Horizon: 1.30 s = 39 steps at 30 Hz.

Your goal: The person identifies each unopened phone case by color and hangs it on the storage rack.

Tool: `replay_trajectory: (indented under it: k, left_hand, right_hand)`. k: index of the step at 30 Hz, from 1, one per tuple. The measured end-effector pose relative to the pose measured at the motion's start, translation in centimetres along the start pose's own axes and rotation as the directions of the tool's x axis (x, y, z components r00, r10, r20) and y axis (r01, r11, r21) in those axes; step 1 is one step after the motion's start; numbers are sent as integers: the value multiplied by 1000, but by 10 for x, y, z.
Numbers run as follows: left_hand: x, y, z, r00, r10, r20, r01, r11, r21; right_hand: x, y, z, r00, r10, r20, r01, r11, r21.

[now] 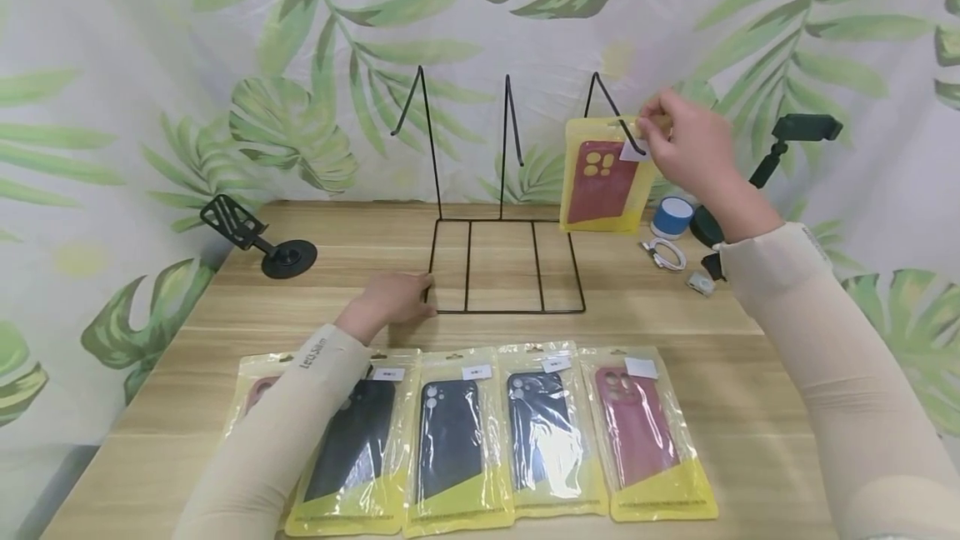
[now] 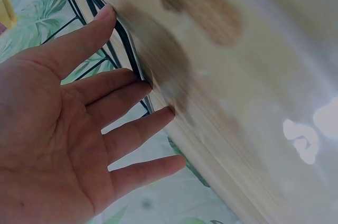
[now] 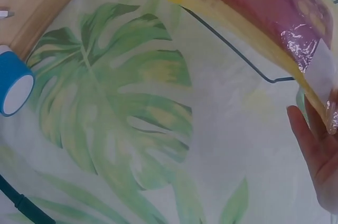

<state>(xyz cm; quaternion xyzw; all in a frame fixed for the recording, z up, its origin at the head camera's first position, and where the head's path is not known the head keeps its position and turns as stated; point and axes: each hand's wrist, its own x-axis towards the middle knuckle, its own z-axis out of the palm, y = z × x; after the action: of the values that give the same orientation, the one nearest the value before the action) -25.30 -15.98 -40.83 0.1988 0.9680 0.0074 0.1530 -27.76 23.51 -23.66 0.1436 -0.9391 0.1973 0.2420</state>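
In the head view my right hand (image 1: 690,144) pinches the top right corner of a yellow-edged clear bag (image 1: 573,190) with a dark red phone case (image 1: 602,190) inside. The bag is upright at the right hook of a black wire rack (image 1: 510,312); the hook's tip shows in front of it. Low on the left, my left hand (image 1: 390,298) touches the side of the rack's base. Its fingers (image 2: 140,131) are spread and nearly straight in the left wrist view, thumb and fingertips against the wire. Only part of my right hand (image 3: 322,155) appears in the right wrist view.
Several bagged phone cases (image 1: 450,440) lie in a row along the table's front. A black phone stand (image 1: 288,258) is at left. At right are a blue cylinder (image 1: 672,217), a white cable (image 1: 666,255), a small white plug (image 1: 701,282) and a dark green stand (image 1: 767,165).
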Motion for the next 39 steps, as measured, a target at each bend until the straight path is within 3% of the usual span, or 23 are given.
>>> replay_trajectory:
  k: [5, 16, 25, 32, 36, 39]
  left_hand:
    - [1, -1, 1, 1000, -10, 10, 10, 1000, -14]
    - [1, -2, 2, 1000, -18, 7, 19, 999, -26]
    - [-3, -1, -1, 1000, -23, 11, 23, 999, -35]
    - [-1, 0, 1, 1000, -17, 18, 18, 998, -60]
    - [0, -1, 2, 1000, -13, 19, 14, 998, -65]
    - [1, -3, 2, 1000, -15, 20, 16, 998, -63]
  right_hand:
    - [18, 2, 9, 994, 105, 38, -105, 994, -10]
    - [54, 2, 24, 976, 212, 56, -209, 977, -54]
    - [68, 5, 35, 963, 265, 53, -262, 963, -67]
    - [53, 8, 35, 951, 300, 81, -304, 952, 43]
    - [23, 14, 36, 954, 278, 117, -282, 959, 22]
    - [-7, 19, 41, 947, 255, 195, -256, 966, -24]
